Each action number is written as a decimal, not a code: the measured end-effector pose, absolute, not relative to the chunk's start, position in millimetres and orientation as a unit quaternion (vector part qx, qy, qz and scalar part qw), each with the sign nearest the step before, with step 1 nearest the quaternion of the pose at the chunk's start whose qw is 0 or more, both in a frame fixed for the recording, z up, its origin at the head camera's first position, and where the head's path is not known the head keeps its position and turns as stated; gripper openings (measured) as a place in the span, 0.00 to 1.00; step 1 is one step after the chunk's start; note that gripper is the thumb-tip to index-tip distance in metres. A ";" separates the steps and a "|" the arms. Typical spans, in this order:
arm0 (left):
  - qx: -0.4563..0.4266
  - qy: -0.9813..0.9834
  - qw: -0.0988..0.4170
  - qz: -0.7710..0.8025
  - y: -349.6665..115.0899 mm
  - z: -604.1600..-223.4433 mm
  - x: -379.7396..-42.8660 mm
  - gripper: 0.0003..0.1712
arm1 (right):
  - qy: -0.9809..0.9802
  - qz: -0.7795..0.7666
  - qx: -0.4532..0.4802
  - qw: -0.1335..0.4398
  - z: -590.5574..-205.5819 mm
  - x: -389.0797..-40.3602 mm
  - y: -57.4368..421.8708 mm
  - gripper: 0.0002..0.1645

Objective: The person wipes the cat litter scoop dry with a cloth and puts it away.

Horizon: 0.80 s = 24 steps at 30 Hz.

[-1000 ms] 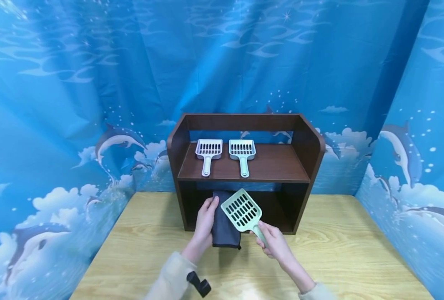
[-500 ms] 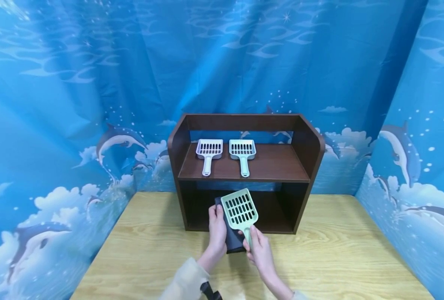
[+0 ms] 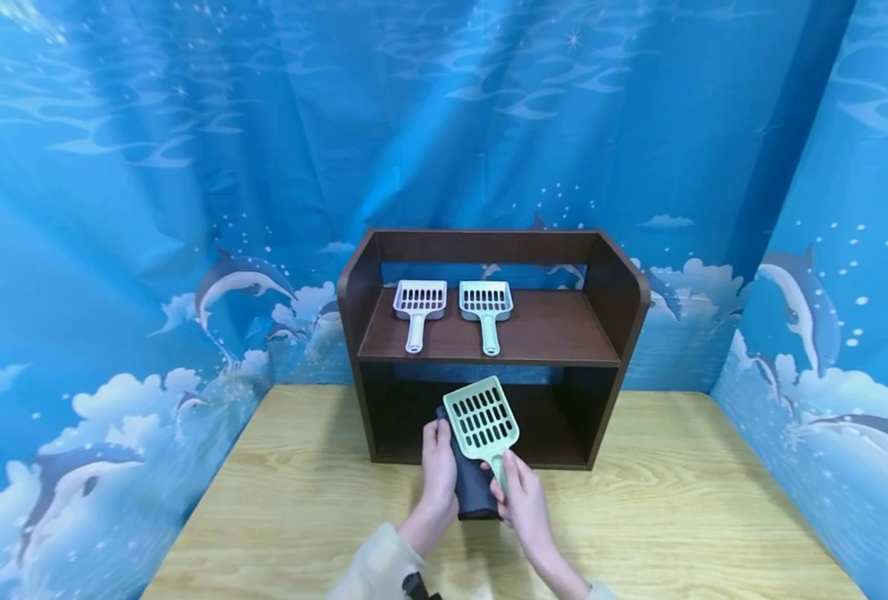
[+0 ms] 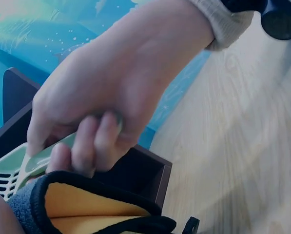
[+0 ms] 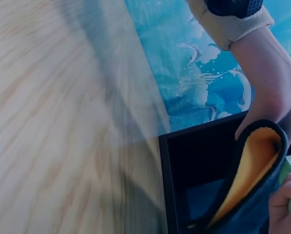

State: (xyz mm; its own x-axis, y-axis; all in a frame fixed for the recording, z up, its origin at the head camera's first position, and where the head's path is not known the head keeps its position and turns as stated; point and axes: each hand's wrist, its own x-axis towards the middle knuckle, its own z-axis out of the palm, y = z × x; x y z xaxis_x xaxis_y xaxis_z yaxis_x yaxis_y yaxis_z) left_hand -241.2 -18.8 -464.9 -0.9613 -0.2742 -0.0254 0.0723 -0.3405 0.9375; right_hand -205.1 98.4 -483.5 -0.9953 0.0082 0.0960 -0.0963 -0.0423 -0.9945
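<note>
Blue dolphin curtains hang all round a pale wooden worktop [image 3: 676,517], and a dark brown shelf [image 3: 624,292] stands at its back edge with two pale scoops [image 3: 417,302] [image 3: 486,302] lying side by side on the upper board, handles toward the person. Just in front of the shelf's lower opening the left hand [image 3: 438,467] holds a dark grey pouch [image 3: 474,487] with a yellow lining, fingers wrapped round its side so the mouth gapes, as the wrist views show [image 5: 255,170]. The right hand [image 3: 522,500] grips the handle of a green scoop [image 3: 481,417], fingers curled tight round it; the slotted head stands up above the pouch, tilted slightly left, and the handle end sits right at the pouch's mouth. To do this well, I would say the left hand should keep the opening stretched wide and steady, with the pouch's lower end braced on the worktop, while the right hand lines the scoop up with the pouch's long axis. The head looks about as wide as the pouch, so its corners could snag on the hem; a straight, unhurried slide ought to serve better than a push at an angle.
</note>
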 end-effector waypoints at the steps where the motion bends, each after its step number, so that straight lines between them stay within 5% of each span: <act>1: 0.091 -0.566 0.108 -0.813 -20.3 -464.5 -242.2 0.17 | -0.696 0.716 0.033 0.038 -484.0 -204.0 99.3 0.33; 17: 0.037 -0.698 0.119 -0.705 -53.4 -460.7 -261.1 0.16 | -0.782 0.622 0.030 -0.025 -477.9 -194.7 139.8 0.29; 24: 0.005 -0.719 0.138 -0.681 -64.3 -460.2 -265.9 0.14 | -0.765 0.642 0.054 -0.009 -466.4 -188.8 160.0 0.25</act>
